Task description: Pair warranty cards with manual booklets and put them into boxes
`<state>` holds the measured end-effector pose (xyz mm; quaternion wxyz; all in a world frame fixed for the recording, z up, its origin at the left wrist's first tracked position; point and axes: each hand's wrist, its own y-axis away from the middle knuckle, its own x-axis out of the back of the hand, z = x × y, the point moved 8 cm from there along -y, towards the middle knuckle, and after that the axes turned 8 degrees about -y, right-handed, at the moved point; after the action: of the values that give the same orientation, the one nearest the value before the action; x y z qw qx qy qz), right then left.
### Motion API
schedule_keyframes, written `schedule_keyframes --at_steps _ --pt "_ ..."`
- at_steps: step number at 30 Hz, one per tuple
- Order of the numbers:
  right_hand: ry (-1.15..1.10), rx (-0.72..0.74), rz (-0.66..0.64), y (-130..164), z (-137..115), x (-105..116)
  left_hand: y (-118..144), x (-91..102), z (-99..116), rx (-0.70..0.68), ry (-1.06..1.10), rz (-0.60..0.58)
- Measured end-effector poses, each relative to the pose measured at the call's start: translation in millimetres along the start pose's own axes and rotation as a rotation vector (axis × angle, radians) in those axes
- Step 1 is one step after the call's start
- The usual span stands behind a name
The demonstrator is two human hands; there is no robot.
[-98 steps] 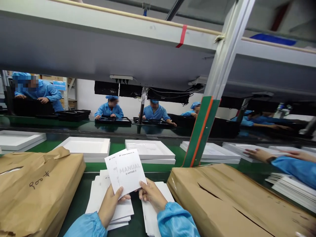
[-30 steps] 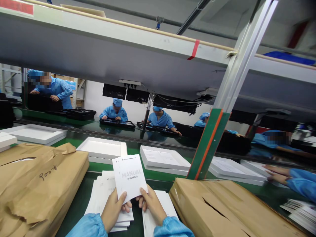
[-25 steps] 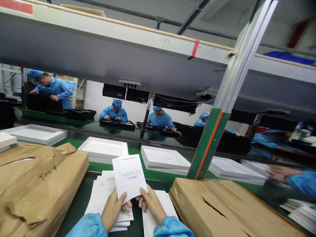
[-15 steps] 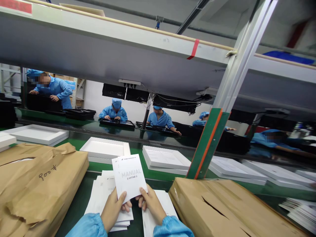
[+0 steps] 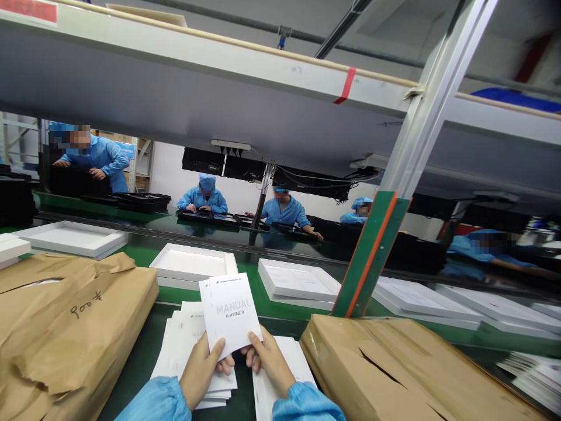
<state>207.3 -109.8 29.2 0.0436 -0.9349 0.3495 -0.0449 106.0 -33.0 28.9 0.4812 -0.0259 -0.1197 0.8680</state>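
Between my two hands is a white booklet printed "MANUAL", held tilted up with a second sheet or booklet showing behind its left edge. My left hand pinches its lower left corner, thumb on the front. At the lower right corner, the thumb of my right hand presses on the front with fingers curled behind. Below my left hand lies a stack of white booklets, fanned unevenly. Another white stack sits under my right hand, partly covered by it.
Brown paper packages flank my hands, one left and one right. White box trays line the green conveyor ahead. A slanted post rises at right, under an overhead shelf. Several co-workers in blue sit or stand across the line.
The white trays have shifted slightly to the right. My hands and the booklet stay almost still. Across the line, some co-workers' hands have moved a little.
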Motion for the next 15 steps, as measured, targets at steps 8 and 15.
schedule_keyframes --at_steps 8,15 --pt "0.015 0.003 -0.003 -0.6 -0.3 0.2 1.6 0.6 1.2 -0.002 -0.008 -0.001" --pt "-0.006 0.004 0.006 -1.3 1.0 0.7 1.6 1.6 0.9 0.002 -0.012 0.009"
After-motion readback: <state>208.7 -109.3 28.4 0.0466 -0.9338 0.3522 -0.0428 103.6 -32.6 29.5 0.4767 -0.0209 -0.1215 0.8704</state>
